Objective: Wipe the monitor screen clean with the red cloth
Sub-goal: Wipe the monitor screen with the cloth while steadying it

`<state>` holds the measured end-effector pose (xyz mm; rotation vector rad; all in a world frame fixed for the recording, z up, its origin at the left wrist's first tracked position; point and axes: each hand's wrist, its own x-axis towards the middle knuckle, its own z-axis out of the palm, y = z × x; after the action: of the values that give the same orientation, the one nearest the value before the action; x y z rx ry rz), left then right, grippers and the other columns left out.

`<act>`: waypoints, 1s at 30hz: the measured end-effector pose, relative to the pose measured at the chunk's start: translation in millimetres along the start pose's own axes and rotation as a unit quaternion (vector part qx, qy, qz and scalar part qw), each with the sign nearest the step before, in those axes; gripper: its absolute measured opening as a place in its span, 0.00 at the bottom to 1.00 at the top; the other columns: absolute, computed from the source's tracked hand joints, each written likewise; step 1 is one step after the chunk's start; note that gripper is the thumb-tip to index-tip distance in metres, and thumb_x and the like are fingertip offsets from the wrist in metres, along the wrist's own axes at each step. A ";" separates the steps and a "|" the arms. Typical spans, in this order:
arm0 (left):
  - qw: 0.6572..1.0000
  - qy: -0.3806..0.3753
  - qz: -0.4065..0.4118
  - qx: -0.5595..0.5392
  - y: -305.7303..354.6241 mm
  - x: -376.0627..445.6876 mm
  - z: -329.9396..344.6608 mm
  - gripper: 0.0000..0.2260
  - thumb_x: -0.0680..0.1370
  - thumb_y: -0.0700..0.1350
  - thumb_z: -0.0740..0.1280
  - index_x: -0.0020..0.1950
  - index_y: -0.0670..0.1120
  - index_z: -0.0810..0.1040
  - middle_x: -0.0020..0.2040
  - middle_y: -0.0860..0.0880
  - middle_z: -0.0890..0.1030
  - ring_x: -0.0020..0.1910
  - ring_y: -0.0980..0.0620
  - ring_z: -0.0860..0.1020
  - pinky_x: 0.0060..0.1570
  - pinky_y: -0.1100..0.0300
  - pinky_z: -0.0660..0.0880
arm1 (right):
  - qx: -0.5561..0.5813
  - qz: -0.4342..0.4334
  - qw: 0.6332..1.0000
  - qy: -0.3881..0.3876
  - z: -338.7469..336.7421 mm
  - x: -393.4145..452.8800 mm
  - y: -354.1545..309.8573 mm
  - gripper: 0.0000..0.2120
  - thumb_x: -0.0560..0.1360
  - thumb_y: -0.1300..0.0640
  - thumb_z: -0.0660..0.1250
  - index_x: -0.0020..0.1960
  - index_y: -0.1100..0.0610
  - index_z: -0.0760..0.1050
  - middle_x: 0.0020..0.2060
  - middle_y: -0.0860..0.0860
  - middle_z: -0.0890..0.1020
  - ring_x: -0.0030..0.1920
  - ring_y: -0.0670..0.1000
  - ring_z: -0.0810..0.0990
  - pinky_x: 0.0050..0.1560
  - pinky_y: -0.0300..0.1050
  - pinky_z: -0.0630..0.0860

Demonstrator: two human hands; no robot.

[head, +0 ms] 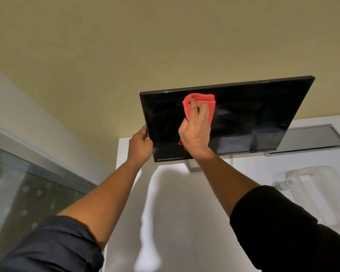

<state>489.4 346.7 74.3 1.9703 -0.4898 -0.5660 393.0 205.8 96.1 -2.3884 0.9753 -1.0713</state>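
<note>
The dark monitor [243,118] stands on the white table [185,213], its screen facing the camera; the left hand [140,144] grips its left edge, fingers curled round the bezel, arm outstretched; the right hand [196,127] clutches the red cloth [199,104], pressing it to the screen's upper middle, forearm raised.

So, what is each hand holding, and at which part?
The right hand grips the bunched red cloth against the screen. The left hand holds the monitor by its left edge.
</note>
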 end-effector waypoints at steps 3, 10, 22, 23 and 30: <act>1.000 -0.008 0.009 0.011 1.4 -0.6 -2.6 0.36 0.71 0.30 0.53 0.74 0.58 0.71 0.64 0.59 0.80 0.62 0.57 0.77 0.54 0.69 0.70 | -0.009 -0.051 0.998 -0.033 9.7 -3.8 -18.7 0.27 0.68 0.67 0.63 0.67 0.64 0.71 0.52 0.61 0.75 0.50 0.60 0.74 0.42 0.51 0.75; 1.000 0.005 -0.003 0.022 5.6 -4.0 -5.4 0.27 0.72 0.29 0.55 0.63 0.50 0.79 0.53 0.57 0.82 0.53 0.57 0.78 0.48 0.67 0.70 | -0.048 -0.208 0.964 -0.160 29.2 -14.2 -47.3 0.27 0.66 0.66 0.62 0.66 0.64 0.72 0.52 0.60 0.76 0.48 0.61 0.74 0.39 0.53 0.72; 0.998 -0.062 0.005 0.011 3.1 -2.8 -11.1 0.37 0.70 0.30 0.53 0.74 0.57 0.69 0.65 0.60 0.78 0.65 0.57 0.75 0.59 0.65 0.69 | -0.059 -0.081 0.994 -0.041 7.5 -11.1 -16.2 0.27 0.63 0.68 0.66 0.62 0.62 0.75 0.48 0.59 0.76 0.45 0.60 0.75 0.37 0.50 0.74; 0.998 -0.062 0.000 0.017 3.9 -3.4 -10.9 0.37 0.71 0.29 0.53 0.75 0.57 0.68 0.66 0.60 0.77 0.65 0.57 0.74 0.59 0.64 0.69 | -0.049 -0.058 0.997 -0.018 5.3 -6.2 -18.0 0.25 0.64 0.68 0.65 0.62 0.62 0.75 0.48 0.59 0.76 0.46 0.59 0.74 0.37 0.50 0.73; 0.998 -0.067 -0.001 0.015 4.2 -6.3 -10.9 0.38 0.69 0.31 0.53 0.75 0.59 0.67 0.64 0.61 0.76 0.64 0.58 0.73 0.59 0.62 0.69 | -0.024 -0.066 0.997 -0.009 7.7 11.5 -51.5 0.26 0.65 0.69 0.63 0.63 0.65 0.73 0.50 0.62 0.75 0.47 0.61 0.74 0.40 0.51 0.74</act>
<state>490.1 356.2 83.7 1.9703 -0.5833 -0.6974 427.4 234.1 125.3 -2.5281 0.8565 -1.0820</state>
